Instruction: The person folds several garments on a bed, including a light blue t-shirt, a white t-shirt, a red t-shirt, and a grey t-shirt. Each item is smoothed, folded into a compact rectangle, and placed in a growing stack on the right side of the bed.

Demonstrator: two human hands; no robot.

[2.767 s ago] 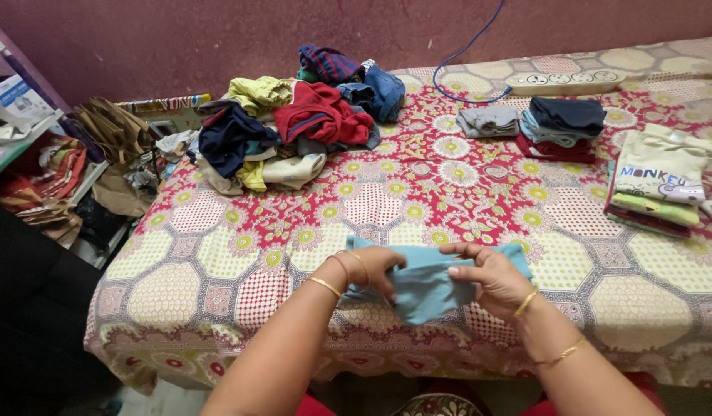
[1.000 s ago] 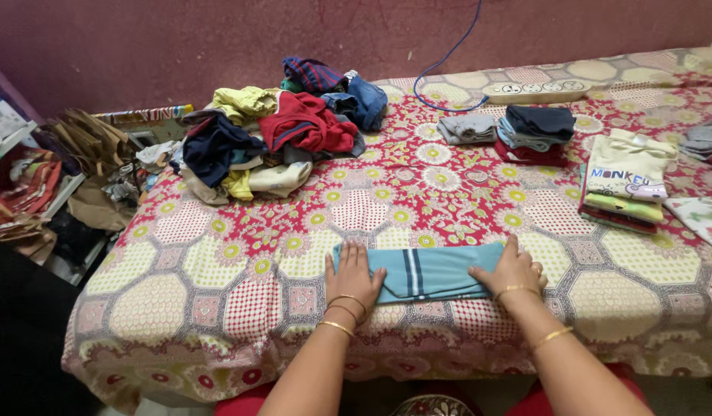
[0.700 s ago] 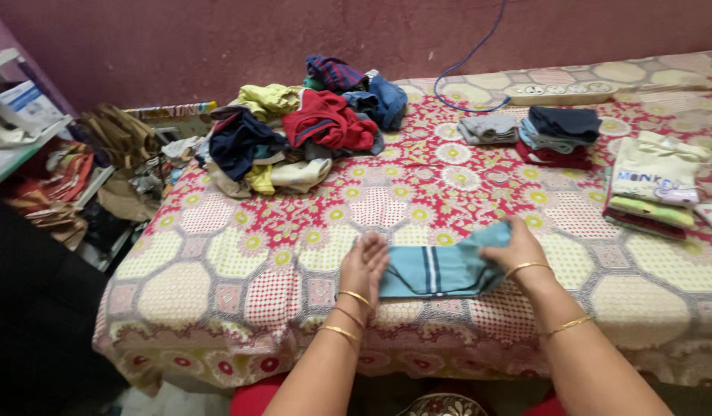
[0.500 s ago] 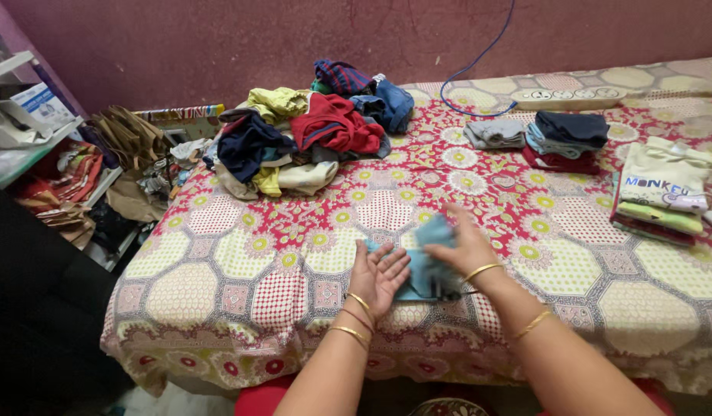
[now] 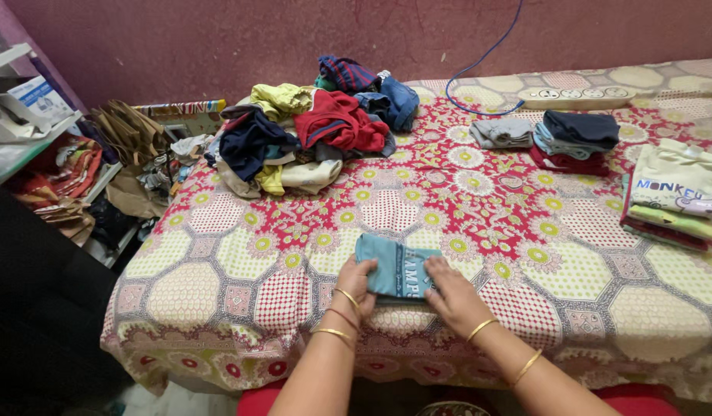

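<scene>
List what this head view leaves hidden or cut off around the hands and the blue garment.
- Folded blue garment: near edge covered by left hand and right hand.
- Its inner layers: hidden by the fold.
- Stack of folded clothes: cut by the right edge.
- Clothes pile: lower pieces buried.

A folded garment (image 5: 393,266) lies on the bed (image 5: 217,285) near its front edge, between the left hand (image 5: 354,280) and right hand (image 5: 456,291). Behind it sits a heap of clothes (image 5: 309,131); folded stacks (image 5: 575,139) lie to the right, with a power strip (image 5: 575,95) behind them.
</scene>
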